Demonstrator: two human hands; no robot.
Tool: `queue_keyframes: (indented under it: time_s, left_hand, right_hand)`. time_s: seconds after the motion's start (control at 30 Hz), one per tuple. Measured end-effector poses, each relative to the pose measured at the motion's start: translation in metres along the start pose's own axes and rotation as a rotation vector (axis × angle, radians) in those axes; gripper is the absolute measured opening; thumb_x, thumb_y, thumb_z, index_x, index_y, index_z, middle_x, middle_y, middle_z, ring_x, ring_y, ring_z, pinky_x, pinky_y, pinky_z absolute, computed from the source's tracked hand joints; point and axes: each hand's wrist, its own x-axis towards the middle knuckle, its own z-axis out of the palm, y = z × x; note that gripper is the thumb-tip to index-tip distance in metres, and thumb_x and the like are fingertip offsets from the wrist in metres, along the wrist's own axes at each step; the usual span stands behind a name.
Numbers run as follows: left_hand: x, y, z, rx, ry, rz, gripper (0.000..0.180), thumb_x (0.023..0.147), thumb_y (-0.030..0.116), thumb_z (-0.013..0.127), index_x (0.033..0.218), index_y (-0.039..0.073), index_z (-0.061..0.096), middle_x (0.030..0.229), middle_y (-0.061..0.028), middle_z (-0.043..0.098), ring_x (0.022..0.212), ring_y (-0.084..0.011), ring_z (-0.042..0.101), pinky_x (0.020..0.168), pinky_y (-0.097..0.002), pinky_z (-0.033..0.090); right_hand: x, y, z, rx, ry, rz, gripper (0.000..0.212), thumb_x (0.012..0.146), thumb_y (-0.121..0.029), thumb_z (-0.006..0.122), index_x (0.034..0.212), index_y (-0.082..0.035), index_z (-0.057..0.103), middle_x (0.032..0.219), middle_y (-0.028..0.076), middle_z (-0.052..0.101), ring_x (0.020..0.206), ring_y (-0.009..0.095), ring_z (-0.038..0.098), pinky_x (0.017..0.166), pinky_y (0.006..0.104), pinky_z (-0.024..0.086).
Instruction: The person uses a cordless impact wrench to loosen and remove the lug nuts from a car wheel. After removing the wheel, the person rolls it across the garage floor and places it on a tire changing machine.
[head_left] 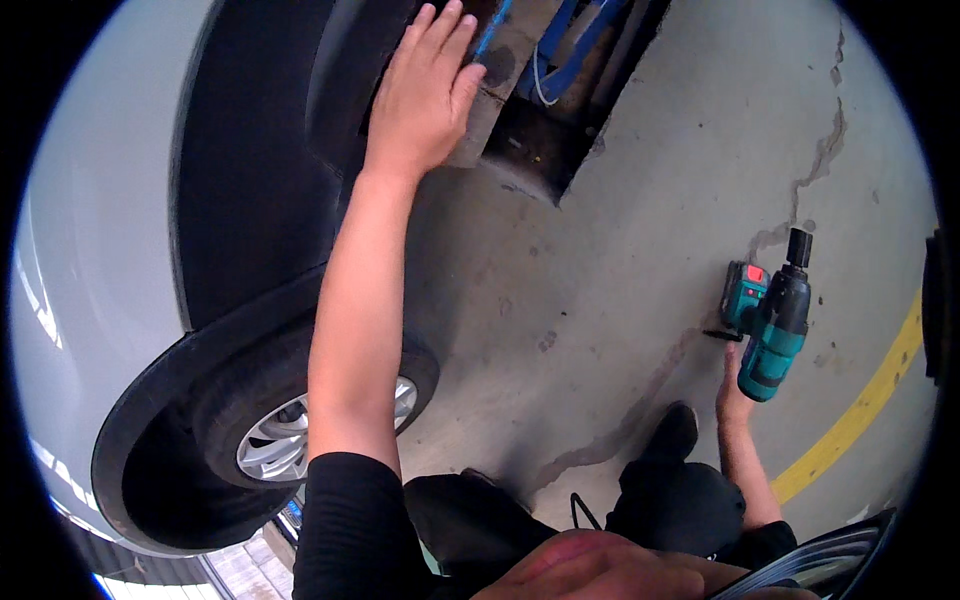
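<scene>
My left arm reaches forward alongside the car's black lower panel point(250, 150). At its end, my left hand point(422, 95) is open, palm down, with fingers stretched out and the thumb apart. It lies over the edge of the dark panel, beside the floor opening; whether it touches the panel I cannot tell. Low on the right, my right hand point(735, 395) is closed on a green and black cordless impact wrench point(775, 335). A black socket point(799, 246) sits on the tool's nose, pointing forward. Most of the fingers of this hand are hidden behind the tool.
A car wheel point(285, 440) with silver spokes stands under the black arch, left of my forearm. Ahead, a recessed floor pit point(545, 140) holds blue lift parts point(570, 60). A yellow line point(850, 420) curves along the right. Cracks run through the grey floor point(700, 180).
</scene>
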Motion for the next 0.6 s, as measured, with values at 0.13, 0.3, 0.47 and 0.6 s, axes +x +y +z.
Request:
queue_keyframes:
  time_s: [0.13,0.3,0.47,0.6]
  left_hand:
    - [-0.059,0.018,0.021,0.114,0.223,0.014,0.047,0.101,0.014,0.055,0.147,0.004,0.056,0.161,-0.0116,0.045,0.151,-0.0334,0.038,0.124,-0.0453,0.031]
    - [-0.104,0.026,0.025,0.131,0.128,-0.163,0.05,0.101,0.015,0.057,0.148,0.001,0.053,0.16,-0.0145,0.045,0.15,-0.0336,0.04,0.124,-0.0452,0.032]
    - [-0.098,0.011,0.026,0.087,0.136,-0.208,0.064,0.102,0.026,0.06,0.156,-0.002,0.041,0.168,-0.018,0.034,0.157,-0.0333,0.03,0.129,-0.0444,0.025]
    - [-0.1,0.02,0.017,0.059,0.156,-0.142,0.067,0.102,0.028,0.061,0.158,-0.002,0.038,0.169,-0.0201,0.03,0.158,-0.0343,0.027,0.129,-0.0457,0.023]
  right_hand:
    - [-0.034,-0.02,0.013,0.283,-0.57,0.26,0.037,0.093,-0.012,0.074,0.126,-0.005,0.059,0.117,0.009,0.063,0.109,0.023,0.063,0.093,0.0355,0.051]
    - [0.015,-0.176,0.071,0.322,-0.653,-0.419,0.047,0.09,-0.006,0.069,0.135,-0.005,0.056,0.136,0.018,0.053,0.126,0.038,0.056,0.104,0.0425,0.049]
    - [0.071,-0.298,0.114,0.474,-0.343,-0.596,0.057,0.087,0.001,0.065,0.142,-0.004,0.051,0.147,0.02,0.047,0.138,0.042,0.048,0.115,0.0465,0.042]
    - [0.064,-0.308,0.124,0.514,-0.356,-0.568,0.061,0.086,0.0,0.066,0.144,-0.004,0.049,0.151,0.02,0.044,0.141,0.041,0.045,0.117,0.0461,0.041]
